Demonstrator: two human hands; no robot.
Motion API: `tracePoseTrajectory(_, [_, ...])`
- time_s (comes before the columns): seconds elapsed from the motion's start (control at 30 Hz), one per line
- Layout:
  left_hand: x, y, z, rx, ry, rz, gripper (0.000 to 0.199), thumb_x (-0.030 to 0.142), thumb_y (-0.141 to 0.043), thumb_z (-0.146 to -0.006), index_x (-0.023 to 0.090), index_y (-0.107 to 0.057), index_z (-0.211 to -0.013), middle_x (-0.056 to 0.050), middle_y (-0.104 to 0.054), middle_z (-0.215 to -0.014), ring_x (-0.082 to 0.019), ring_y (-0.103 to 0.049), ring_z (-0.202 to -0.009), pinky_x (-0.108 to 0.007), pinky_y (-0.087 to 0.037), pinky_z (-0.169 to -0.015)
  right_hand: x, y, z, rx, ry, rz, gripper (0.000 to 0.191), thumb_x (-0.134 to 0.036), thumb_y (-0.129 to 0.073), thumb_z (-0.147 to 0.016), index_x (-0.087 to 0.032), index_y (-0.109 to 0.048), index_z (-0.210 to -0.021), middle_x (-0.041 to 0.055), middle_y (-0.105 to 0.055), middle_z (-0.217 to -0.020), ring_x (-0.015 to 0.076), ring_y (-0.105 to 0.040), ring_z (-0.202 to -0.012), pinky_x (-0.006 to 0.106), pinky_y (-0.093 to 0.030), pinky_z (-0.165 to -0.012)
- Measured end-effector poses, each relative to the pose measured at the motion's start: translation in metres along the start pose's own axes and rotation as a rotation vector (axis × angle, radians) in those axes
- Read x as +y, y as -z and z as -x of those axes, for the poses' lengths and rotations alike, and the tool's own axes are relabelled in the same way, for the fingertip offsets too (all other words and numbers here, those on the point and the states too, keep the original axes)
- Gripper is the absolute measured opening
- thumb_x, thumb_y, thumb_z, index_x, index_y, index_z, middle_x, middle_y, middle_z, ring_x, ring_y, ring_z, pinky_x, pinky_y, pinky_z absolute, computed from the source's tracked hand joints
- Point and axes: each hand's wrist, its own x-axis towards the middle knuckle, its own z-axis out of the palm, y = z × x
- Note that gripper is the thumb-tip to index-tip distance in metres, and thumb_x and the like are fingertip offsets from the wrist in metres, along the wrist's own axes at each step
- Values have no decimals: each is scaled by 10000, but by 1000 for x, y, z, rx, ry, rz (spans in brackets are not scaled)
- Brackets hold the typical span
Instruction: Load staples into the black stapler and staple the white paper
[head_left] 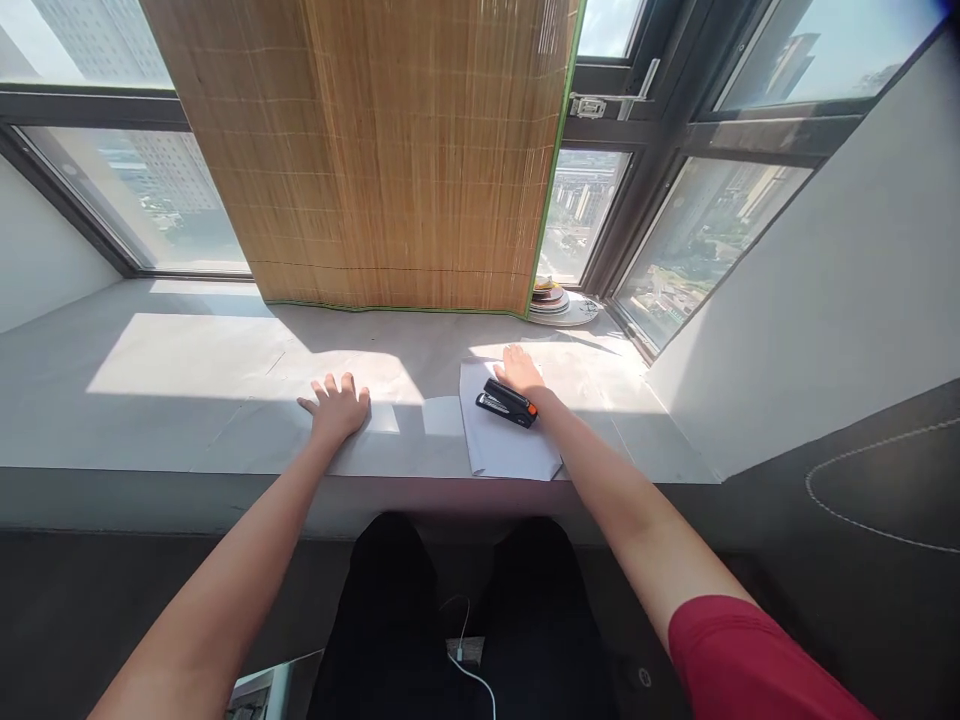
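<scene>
My left hand point(339, 408) rests palm down on the white window sill point(187, 430), its fingers spread and nothing in them. To the right, my right hand point(519, 370) lies flat with fingers stretched out at the top edge of some white paper point(510, 452). A black stapler point(507, 402) with an orange tip lies slanted on that paper, just below my right hand and close to the wrist. The paper reaches down to the sill's front edge.
A bamboo blind point(390, 160) with green edging hangs in front of the window. Behind its lower right corner stands a stack of plates point(564, 308). A window latch point(589, 106) sits on the dark frame. A white cable point(478, 680) runs between my legs.
</scene>
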Motion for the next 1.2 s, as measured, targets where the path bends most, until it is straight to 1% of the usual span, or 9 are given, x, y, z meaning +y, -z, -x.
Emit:
tracePoseTrajectory(0.13, [-12, 5, -9, -83, 5, 162, 557, 472, -480, -1019, 204, -617, -1488, -233, -370, -1788, -505, -180, -1706, -840, -87, -1304, -67, -71, -8, -39, 35, 7, 548, -335, -715, -963, -104, -660, -1457, 238, -605, -1620, 374, -355, -1669, 604, -206, -1390])
tracePoseTrajectory(0.27, [-18, 15, -7, -70, -1, 420, 497, 389, -329, -1105, 236, -544, -1527, -160, -408, -1788, -326, -342, -1684, -680, -62, -1393, -137, -137, -12, -70, 43, -15, 466, -349, -704, -1011, -176, -679, -1444, 176, -619, -1622, 387, -367, -1666, 619, -253, -1376])
tracePoseTrajectory(0.43, [-16, 24, 2, -14, 7, 511, 461, 354, -336, -1109, 284, -534, -1519, -96, -401, -1804, -259, -360, -1679, -569, -112, -1423, -189, -176, -13, -69, 71, -63, 452, -436, -741, -1019, -191, -713, -1398, 156, -708, -1500, 369, -405, -1635, 566, -333, -1337])
tracePoseTrajectory(0.53, [-14, 24, 4, -24, 6, 515, 448, 351, -366, -1099, 274, -552, -1499, -103, -391, -1809, -280, -398, -1658, -598, -91, -1420, -194, -161, -20, -13, 103, -81, 395, -473, -736, -1017, -296, -734, -1371, 109, -737, -1423, 346, -487, -1582, 517, -444, -1271])
tracePoseTrajectory(0.7, [-12, 21, 2, -33, 10, 507, 409, 327, -368, -1088, 268, -569, -1439, -113, -436, -1781, -282, -375, -1670, -620, -65, -1414, -143, -74, -18, 87, -132, 64, 596, -474, -307, -1166, -201, -825, -1055, 154, -792, -946, 325, -741, -1068, 457, -585, -940])
tracePoseTrajectory(0.87, [-12, 17, -1, -16, 31, 510, 375, 331, -362, -1086, 276, -577, -1389, -96, -473, -1754, -273, -406, -1646, -603, -84, -1413, -74, -10, 12, 61, -185, 184, 359, -453, -632, -1022, -182, -824, -885, 206, -755, -826, 378, -749, -1011, 480, -547, -930])
tracePoseTrajectory(1.0, [-14, 17, -1, -12, 29, 527, 380, 321, -346, -1086, 283, -580, -1382, -94, -537, -1699, -267, -441, -1619, -598, -106, -1411, -75, -10, 21, 37, -162, 181, 395, -440, -615, -1032, -182, -799, -797, 218, -734, -791, 383, -746, -983, 496, -529, -932])
tracePoseTrajectory(1.13, [-15, 17, -2, -1, 31, 532, 393, 316, -335, -1090, 288, -587, -1391, -88, -571, -1668, -265, -477, -1591, -597, -126, -1409, -121, -38, 35, 2, -31, 86, 617, -503, -320, -1161, -206, -786, -886, 136, -763, -834, 290, -726, -933, 407, -541, -870])
tracePoseTrajectory(1.2, [-14, 18, -2, 7, 37, 518, 403, 303, -340, -1089, 282, -590, -1404, -88, -547, -1695, -264, -468, -1598, -591, -139, -1408, -152, -62, 51, -70, 107, 13, 532, -565, -377, -1156, -246, -781, -1023, 67, -807, -1001, 242, -726, -987, 340, -554, -857])
